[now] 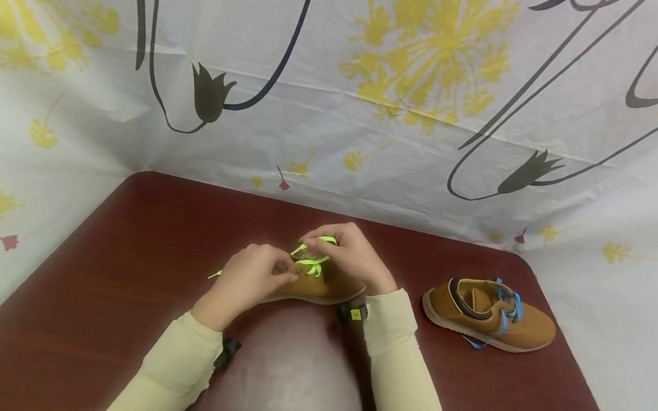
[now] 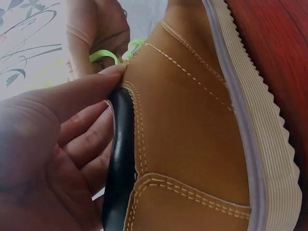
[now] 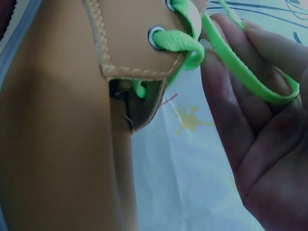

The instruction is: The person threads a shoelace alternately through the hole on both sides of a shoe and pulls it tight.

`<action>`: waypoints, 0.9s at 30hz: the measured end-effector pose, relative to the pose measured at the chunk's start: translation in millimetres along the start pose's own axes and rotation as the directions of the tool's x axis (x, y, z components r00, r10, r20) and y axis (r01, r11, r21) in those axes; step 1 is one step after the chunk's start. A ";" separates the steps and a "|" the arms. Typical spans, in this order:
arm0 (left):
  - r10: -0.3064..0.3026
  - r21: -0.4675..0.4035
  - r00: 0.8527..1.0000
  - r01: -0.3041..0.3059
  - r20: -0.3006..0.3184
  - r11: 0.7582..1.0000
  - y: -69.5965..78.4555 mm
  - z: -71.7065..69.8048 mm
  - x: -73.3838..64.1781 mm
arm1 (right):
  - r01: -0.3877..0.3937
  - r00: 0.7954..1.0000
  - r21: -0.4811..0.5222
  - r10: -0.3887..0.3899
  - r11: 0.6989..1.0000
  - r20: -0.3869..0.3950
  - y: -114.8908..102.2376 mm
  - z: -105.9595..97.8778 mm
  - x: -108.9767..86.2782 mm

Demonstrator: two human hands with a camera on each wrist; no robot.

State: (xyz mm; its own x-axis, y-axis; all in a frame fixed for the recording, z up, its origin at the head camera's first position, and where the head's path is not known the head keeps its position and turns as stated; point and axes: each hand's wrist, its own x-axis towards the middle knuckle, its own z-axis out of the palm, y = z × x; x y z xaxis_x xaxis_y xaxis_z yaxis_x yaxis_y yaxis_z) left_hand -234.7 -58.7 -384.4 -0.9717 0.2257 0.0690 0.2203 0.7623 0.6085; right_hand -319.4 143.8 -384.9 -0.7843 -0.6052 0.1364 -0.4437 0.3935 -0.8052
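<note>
A tan shoe point(image 1: 307, 289) with a yellow-green shoelace point(image 1: 315, 262) lies between both hands, partly covered by them in the head view. My left hand point(image 1: 248, 277) pinches the side of its opening, thumb point(image 2: 98, 83) outside near the top of the lacing and fingers inside the black padded collar point(image 2: 120, 159). With thumb and forefinger, my right hand point(image 1: 351, 254) holds the lace near its end, above the shoe. In the right wrist view the lace point(image 3: 240, 70) loops across those fingers and runs to a metal eyelet point(image 3: 156, 37).
A matching tan shoe point(image 1: 531, 328) with a blue lace point(image 1: 517, 306) stands at the right on the dark red table point(image 1: 104, 280). Another lace tip point(image 1: 215, 274) sticks out left of my left hand. Patterned white sheeting point(image 1: 312, 116) encloses the back and sides.
</note>
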 end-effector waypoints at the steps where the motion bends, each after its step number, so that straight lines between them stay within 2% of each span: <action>1: 0.010 -0.004 1.000 -0.010 -0.004 1.000 -0.4 0.3 0.1 | 0.005 1.000 -0.006 -0.005 1.000 0.002 0.5 -0.2 -0.2; 6: 0.078 0.004 0.997 -0.078 -0.019 0.997 -2.1 -4.0 -0.5 | 0.020 0.999 -0.015 -0.019 1.000 0.044 1.3 -1.4 -0.5; 9: 0.116 0.026 0.993 -0.116 0.002 0.993 -5.7 -10.2 -1.0 | 0.032 0.994 -0.011 -0.030 0.999 0.105 3.1 -3.1 -1.4; 13: 0.195 0.046 0.980 -0.198 0.047 0.979 -15.8 -19.8 -0.5 | 0.073 0.977 -0.014 -0.069 0.997 0.199 5.5 -5.1 -2.6; 16: 0.240 0.033 0.968 -0.242 0.070 0.970 -23.2 -25.5 -0.7 | 0.092 0.970 -0.004 -0.089 0.996 0.228 4.9 -2.8 -1.2; 18: 0.249 0.016 0.965 -0.250 0.078 0.968 -25.9 -28.1 -1.2 | 0.085 0.970 0.002 -0.084 0.996 0.226 4.0 0.2 0.0; 24: 0.226 0.015 0.970 -0.228 0.093 0.974 -25.7 -31.1 -1.6 | -0.006 0.969 0.036 -0.003 0.999 0.249 0.8 9.3 1.7; 27: 0.213 0.023 0.972 -0.217 0.098 0.976 -25.1 -31.6 -1.7 | -0.005 0.968 0.045 -0.006 0.999 0.251 0.6 12.7 3.6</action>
State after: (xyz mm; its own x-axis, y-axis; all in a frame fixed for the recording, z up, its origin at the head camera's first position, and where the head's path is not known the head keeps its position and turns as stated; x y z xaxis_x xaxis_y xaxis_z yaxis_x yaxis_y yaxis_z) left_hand -241.2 -97.4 -374.8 -0.8893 0.4415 0.1195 0.4273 0.7088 0.5612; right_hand -317.0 133.0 -392.3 -0.6474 -0.7621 -0.0078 -0.4200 0.3653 -0.8308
